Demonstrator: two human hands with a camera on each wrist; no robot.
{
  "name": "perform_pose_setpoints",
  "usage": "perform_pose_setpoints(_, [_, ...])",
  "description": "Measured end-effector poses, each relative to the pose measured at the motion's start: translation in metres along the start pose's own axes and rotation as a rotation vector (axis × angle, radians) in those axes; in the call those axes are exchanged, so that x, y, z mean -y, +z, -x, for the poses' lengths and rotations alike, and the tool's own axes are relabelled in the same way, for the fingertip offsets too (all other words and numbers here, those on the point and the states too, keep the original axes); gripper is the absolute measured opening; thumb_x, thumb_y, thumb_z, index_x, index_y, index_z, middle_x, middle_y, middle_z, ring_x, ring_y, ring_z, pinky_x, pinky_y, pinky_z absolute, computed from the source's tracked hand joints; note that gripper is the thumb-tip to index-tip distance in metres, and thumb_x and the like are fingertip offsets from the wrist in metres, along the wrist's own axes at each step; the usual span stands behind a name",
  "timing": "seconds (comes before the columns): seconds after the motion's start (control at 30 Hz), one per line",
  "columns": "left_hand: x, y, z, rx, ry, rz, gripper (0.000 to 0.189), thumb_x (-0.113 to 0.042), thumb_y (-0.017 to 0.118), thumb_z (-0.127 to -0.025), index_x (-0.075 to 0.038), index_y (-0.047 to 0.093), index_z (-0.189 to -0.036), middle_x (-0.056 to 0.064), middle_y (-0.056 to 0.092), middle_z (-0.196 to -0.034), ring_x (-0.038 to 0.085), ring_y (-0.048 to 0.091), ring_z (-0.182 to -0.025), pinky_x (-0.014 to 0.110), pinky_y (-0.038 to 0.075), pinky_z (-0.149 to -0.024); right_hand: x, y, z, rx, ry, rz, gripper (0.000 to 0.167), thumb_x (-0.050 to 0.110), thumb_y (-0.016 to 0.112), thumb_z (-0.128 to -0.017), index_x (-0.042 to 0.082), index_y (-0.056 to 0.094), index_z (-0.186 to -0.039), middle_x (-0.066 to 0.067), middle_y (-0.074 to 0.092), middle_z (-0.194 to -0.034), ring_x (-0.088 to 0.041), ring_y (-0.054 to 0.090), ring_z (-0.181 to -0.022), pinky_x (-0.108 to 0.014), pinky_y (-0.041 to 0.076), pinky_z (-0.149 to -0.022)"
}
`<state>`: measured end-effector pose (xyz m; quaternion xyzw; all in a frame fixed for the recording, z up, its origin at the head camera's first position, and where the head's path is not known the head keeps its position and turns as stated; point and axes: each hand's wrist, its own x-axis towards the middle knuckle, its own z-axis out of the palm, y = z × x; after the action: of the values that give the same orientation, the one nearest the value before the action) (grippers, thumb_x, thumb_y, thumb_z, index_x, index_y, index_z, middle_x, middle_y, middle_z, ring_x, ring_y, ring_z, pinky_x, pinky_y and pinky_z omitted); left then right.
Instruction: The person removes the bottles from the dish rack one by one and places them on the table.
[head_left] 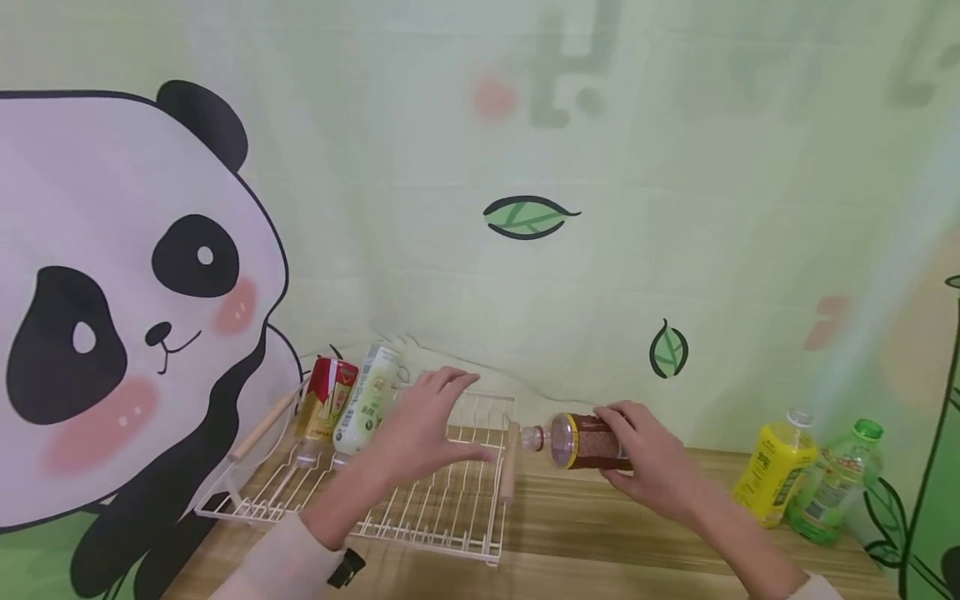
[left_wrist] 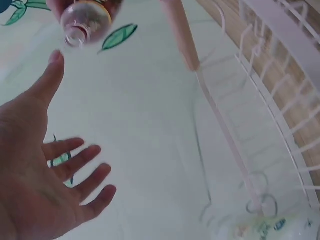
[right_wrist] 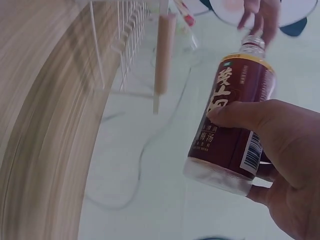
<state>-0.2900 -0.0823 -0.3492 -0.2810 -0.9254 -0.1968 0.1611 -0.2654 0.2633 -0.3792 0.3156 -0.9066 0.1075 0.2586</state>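
My right hand [head_left: 652, 467] grips a plastic bottle [right_wrist: 232, 120] with a dark red label round its body. The bottle lies nearly level in the head view, its uncapped neck pointing left toward my other hand. Fingers spread and holding nothing, my left hand [head_left: 423, 429] hovers over a white wire dish rack [head_left: 427, 533] with wooden handles. In the left wrist view its thumb comes close to the bottle's mouth. Two bottles lean upside down at the rack's left: one with a red and gold label [head_left: 330, 400], the other with a white and green label [head_left: 367, 400].
At the right of the wooden table [head_left: 600, 542] stand a yellow-labelled bottle [head_left: 776, 471] and a green bottle [head_left: 832, 487] with a green cap. The rack's right wooden handle [head_left: 510, 462] rises near the held bottle's neck. A panda-printed cloth [head_left: 420, 167] hangs behind.
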Motion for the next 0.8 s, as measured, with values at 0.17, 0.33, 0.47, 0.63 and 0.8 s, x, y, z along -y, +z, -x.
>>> perform_pose_setpoints(0.17, [0.027,-0.013,0.005,-0.115,-0.160,-0.038,0.102,-0.070,0.081,-0.081,-0.008,0.050,-0.155,0.013,0.053,-0.151,0.038,0.050,-0.138,0.059,0.048,-0.109,-0.024,-0.006,0.013,-0.023,0.053,-0.026,0.086,0.004,0.098,-0.068,0.001,0.053,-0.141,-0.017,0.058,-0.126,-0.033,0.061,-0.111,-0.050,0.062,-0.084])
perform_pose_setpoints(0.33, [0.050,-0.017,0.009,-0.177,-0.264,-0.048,0.097,-0.062,0.083,-0.085,-0.004,0.049,-0.154,0.019,0.051,-0.153,0.043,0.048,-0.138,0.064,0.046,-0.109,-0.048,-0.013,0.026,-0.010,0.156,-0.107,0.079,0.000,0.095,-0.073,0.002,0.053,-0.140,-0.017,0.057,-0.126,-0.034,0.061,-0.111,-0.053,0.060,-0.087])
perform_pose_setpoints(0.47, [0.071,-0.013,0.015,-0.206,-0.309,-0.060,0.095,-0.057,0.083,-0.087,-0.001,0.047,-0.154,0.023,0.047,-0.154,0.045,0.044,-0.140,0.064,0.043,-0.111,-0.063,-0.013,0.036,-0.027,0.240,-0.170,0.077,0.003,0.093,-0.078,-0.001,0.051,-0.141,-0.018,0.057,-0.128,-0.037,0.062,-0.113,-0.058,0.057,-0.091])
perform_pose_setpoints(0.63, [0.099,-0.004,0.024,-0.229,-0.362,-0.051,0.094,-0.053,0.084,-0.088,0.003,0.047,-0.153,0.024,0.048,-0.150,0.043,0.049,-0.127,0.060,0.049,-0.099,-0.078,-0.009,0.052,-0.072,0.357,-0.246,0.079,0.009,0.092,-0.082,-0.004,0.046,-0.146,-0.026,0.058,-0.135,-0.045,0.059,-0.120,-0.068,0.051,-0.095])
perform_pose_setpoints(0.8, [0.117,0.005,0.032,-0.189,-0.431,-0.042,0.095,-0.052,0.083,-0.090,0.007,0.044,-0.153,0.029,0.047,-0.152,0.045,0.050,-0.126,0.061,0.049,-0.102,-0.085,-0.004,0.069,-0.080,0.537,-0.298,0.086,0.024,0.090,-0.087,-0.008,0.041,-0.150,-0.035,0.055,-0.140,-0.054,0.054,-0.127,-0.075,0.046,-0.097])
